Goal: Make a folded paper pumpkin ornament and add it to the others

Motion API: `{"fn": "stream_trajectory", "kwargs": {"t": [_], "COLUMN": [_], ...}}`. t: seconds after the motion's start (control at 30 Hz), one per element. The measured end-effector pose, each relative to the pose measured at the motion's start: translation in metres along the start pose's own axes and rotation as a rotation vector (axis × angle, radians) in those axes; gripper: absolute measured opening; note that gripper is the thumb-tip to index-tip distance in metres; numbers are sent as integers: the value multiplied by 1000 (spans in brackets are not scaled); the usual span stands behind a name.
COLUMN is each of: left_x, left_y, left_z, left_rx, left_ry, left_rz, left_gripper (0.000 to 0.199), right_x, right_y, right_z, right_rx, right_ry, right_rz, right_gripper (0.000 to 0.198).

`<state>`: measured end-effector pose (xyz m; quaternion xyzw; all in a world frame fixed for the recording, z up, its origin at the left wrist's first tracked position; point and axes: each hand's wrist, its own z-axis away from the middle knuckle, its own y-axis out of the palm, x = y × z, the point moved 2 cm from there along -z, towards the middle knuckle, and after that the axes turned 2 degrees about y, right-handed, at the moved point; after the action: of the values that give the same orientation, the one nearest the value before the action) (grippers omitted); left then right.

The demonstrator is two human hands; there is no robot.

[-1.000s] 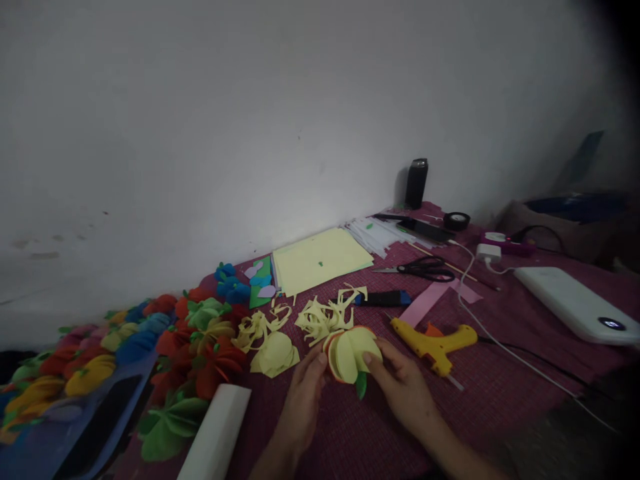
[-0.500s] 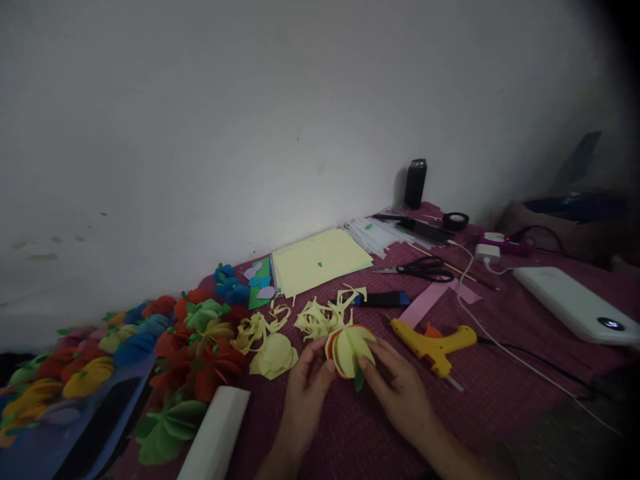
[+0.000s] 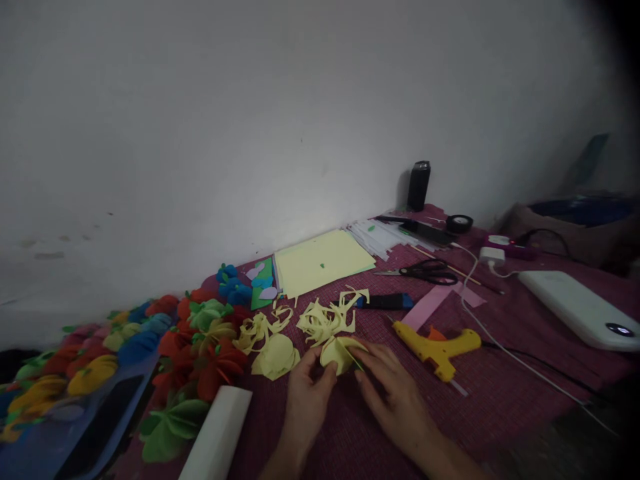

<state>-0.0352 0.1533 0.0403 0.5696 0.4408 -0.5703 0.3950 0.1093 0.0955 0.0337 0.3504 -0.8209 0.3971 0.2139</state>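
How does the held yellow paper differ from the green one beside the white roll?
The yellow paper piece is between the left hand and right hand; the green paper piece lies by the white roll. The green piece fans out; hands partly hide the yellow one. Both are paper.

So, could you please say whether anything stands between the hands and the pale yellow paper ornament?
Nothing visible does: the left hand grips the pale yellow paper ornament and the right hand touches it; paper scraps lie beyond.
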Motion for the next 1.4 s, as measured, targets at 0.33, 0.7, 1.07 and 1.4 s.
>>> {"fn": "stream_trajectory", "kwargs": {"t": [0.33, 0.7, 1.07, 1.4], "left_x": [-11, -21, -21, -19], "left_y": [-9, -17, -12, -10], "left_z": [-2, -1, 3, -3], "left_rx": [-50, -21, 123, -58], "left_ry": [4, 200, 250, -54], "left_rz": [222, 192, 92, 156], "left_gripper": [11, 26, 19, 38], "right_x": [19, -10, -1, -7], "right_y": [-9, -8, -1, 2], "right_z": [5, 6, -8, -7], "right_rx": [109, -26, 192, 216], "right_ry": [-206, 419, 749, 750], "right_rz": [-110, -564, -1058, -1006], "right_gripper": [38, 23, 45, 37]}}
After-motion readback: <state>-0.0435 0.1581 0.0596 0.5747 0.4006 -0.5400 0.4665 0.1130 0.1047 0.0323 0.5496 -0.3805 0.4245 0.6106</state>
